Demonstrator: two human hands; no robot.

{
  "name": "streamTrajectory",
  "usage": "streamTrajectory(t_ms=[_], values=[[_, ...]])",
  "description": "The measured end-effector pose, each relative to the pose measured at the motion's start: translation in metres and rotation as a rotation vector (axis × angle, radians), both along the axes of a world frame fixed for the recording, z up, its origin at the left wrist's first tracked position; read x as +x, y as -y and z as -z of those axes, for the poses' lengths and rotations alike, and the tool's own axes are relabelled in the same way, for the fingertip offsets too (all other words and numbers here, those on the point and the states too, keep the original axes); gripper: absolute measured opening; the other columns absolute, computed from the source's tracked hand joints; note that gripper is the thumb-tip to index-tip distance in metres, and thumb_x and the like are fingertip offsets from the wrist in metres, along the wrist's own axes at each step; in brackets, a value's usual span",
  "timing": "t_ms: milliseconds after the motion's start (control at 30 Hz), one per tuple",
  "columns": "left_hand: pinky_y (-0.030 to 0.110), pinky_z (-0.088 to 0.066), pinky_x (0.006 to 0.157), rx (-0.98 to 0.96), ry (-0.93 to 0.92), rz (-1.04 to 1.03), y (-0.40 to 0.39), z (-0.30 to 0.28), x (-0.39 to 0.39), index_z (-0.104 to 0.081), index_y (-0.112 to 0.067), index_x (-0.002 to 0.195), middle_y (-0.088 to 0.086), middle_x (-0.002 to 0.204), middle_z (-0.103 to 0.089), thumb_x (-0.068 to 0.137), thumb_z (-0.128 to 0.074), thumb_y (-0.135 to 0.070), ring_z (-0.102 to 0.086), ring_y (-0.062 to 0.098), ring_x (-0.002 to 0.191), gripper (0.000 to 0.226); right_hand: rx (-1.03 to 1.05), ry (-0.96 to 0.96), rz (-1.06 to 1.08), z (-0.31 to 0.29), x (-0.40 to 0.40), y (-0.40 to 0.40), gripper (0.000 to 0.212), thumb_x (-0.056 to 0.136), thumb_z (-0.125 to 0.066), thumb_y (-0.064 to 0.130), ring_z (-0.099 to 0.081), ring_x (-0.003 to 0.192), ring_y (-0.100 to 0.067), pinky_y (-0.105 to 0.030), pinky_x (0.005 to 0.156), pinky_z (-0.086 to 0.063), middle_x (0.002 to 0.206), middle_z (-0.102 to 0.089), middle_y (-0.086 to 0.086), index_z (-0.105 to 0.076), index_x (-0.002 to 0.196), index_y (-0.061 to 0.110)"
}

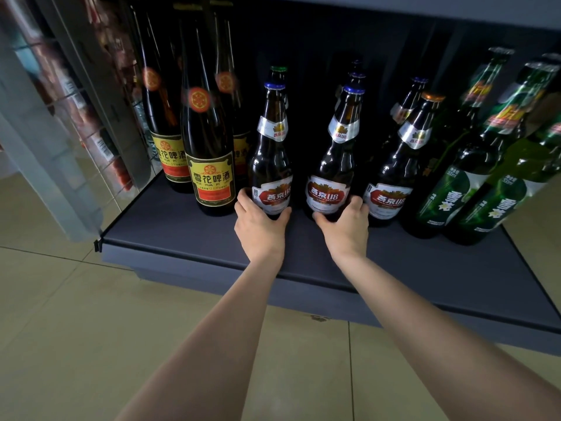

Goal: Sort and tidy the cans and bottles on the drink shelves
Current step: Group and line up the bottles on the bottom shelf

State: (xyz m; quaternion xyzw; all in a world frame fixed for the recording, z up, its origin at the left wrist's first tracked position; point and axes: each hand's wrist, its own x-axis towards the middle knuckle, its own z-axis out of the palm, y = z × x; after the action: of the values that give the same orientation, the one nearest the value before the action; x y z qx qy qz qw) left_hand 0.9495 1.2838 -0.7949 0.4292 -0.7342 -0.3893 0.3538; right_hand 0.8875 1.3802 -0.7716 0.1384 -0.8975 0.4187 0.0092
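While both upright on dark shelf, left hand grips brown glass bottle; right hand grips matching bottle, red-silver labels.

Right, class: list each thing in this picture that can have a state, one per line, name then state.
left hand: grips the base of the left U8 bottle
right hand: grips the base of the middle U8 bottle
right U8 bottle: capped, not held
yellow-label bottle: standing, not held
green bottles: standing at the right, blurred
shelf: front strip bare
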Motion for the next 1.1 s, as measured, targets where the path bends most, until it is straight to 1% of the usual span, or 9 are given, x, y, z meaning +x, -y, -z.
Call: streamTrajectory(t_ms=[67, 167, 267, 400, 600, 733, 867, 967, 1100], values=[[0.043, -0.039, 0.101, -0.007, -0.015, 0.025, 0.001, 0.0, 0.001, -0.032, -0.006, 0.135, 0.01, 0.133, -0.045, 0.074, -0.077, -0.029, -0.048, 0.03, 0.119, 0.079, 0.013, -0.009, -0.017, 0.006, 0.004, -0.003, 0.062, 0.083, -0.07, 0.026, -0.05, 0.113, -0.03, -0.035, 0.086, -0.043, 0.13, -0.04, -0.013, -0.036, 0.129, 0.002], [0.032, -0.038, 0.101, 0.022, -0.024, 0.108, 0.01, 0.001, 0.002, -0.033, -0.008, 0.137, 0.007, 0.134, -0.048, 0.073, -0.078, -0.029, -0.046, 0.024, 0.123, 0.08, 0.012, -0.015, -0.018, 0.01, 0.007, -0.004, 0.063, 0.084, -0.069, 0.026, -0.051, 0.111, -0.03, -0.032, 0.08, -0.042, 0.131, -0.039, -0.012, -0.034, 0.131, 0.003], [0.032, -0.04, 0.102, 0.061, -0.022, 0.212, 0.021, 0.002, 0.002, -0.033, -0.011, 0.137, 0.006, 0.131, -0.052, 0.072, -0.079, -0.029, -0.048, 0.023, 0.122, 0.082, 0.011, -0.02, -0.007, 0.009, 0.006, -0.003, 0.061, 0.084, -0.069, 0.026, -0.052, 0.108, -0.03, -0.029, 0.075, -0.039, 0.13, -0.04, -0.013, -0.035, 0.129, 0.002], [0.029, -0.04, 0.1, 0.076, -0.026, 0.258, 0.024, 0.0, 0.002, -0.033, -0.011, 0.136, 0.006, 0.13, -0.053, 0.073, -0.078, -0.026, -0.049, 0.021, 0.122, 0.078, 0.027, -0.022, -0.006, 0.01, 0.006, -0.003, 0.061, 0.084, -0.068, 0.026, -0.052, 0.109, -0.03, -0.029, 0.074, -0.038, 0.131, -0.04, -0.012, -0.035, 0.13, 0.003], [0.03, -0.039, 0.102, 0.105, 0.055, 0.356, 0.036, -0.007, -0.002, -0.03, -0.012, 0.138, 0.006, 0.131, -0.053, 0.075, -0.077, -0.026, -0.048, 0.021, 0.124, 0.08, 0.029, -0.021, -0.012, 0.01, 0.006, -0.004, 0.06, 0.084, -0.069, 0.025, -0.051, 0.11, -0.03, -0.03, 0.076, -0.039, 0.13, -0.04, -0.013, -0.036, 0.128, 0.002], [0.04, -0.034, 0.108, 0.099, 0.124, 0.4, 0.045, -0.006, -0.01, -0.025, -0.013, 0.142, 0.006, 0.134, -0.05, 0.074, -0.076, -0.03, -0.043, 0.023, 0.128, 0.086, 0.033, -0.028, -0.007, 0.011, 0.005, -0.003, 0.06, 0.084, -0.069, 0.026, -0.05, 0.111, -0.029, -0.033, 0.078, -0.042, 0.129, -0.041, -0.014, -0.036, 0.128, 0.002], [0.044, -0.03, 0.11, 0.106, 0.156, 0.427, 0.052, -0.003, -0.016, -0.023, -0.017, 0.143, 0.004, 0.136, -0.049, 0.074, -0.076, -0.032, -0.041, 0.023, 0.129, 0.089, 0.04, -0.065, 0.014, 0.016, 0.006, -0.002, 0.052, 0.088, -0.064, 0.025, -0.052, 0.107, -0.028, -0.027, 0.07, -0.037, 0.127, -0.042, -0.012, -0.037, 0.127, 0.003], [0.043, -0.03, 0.11, 0.125, 0.169, 0.46, 0.057, -0.004, -0.019, -0.023, -0.018, 0.143, 0.002, 0.137, -0.048, 0.074, -0.076, -0.032, -0.041, 0.022, 0.129, 0.088, 0.04, -0.081, 0.016, 0.019, 0.007, 0.0, 0.051, 0.09, -0.061, 0.026, -0.052, 0.106, -0.026, -0.027, 0.069, -0.037, 0.127, -0.041, -0.011, -0.036, 0.129, 0.004], [0.043, -0.031, 0.11, 0.079, 0.114, 0.378, 0.047, -0.002, -0.017, -0.024, -0.015, 0.145, 0.005, 0.14, -0.045, 0.074, -0.076, -0.031, -0.039, 0.022, 0.132, 0.089, 0.035, -0.095, 0.017, 0.02, 0.007, 0.0, 0.052, 0.089, -0.061, 0.026, -0.052, 0.107, -0.027, -0.027, 0.07, -0.037, 0.126, -0.041, -0.011, -0.037, 0.129, 0.005]])
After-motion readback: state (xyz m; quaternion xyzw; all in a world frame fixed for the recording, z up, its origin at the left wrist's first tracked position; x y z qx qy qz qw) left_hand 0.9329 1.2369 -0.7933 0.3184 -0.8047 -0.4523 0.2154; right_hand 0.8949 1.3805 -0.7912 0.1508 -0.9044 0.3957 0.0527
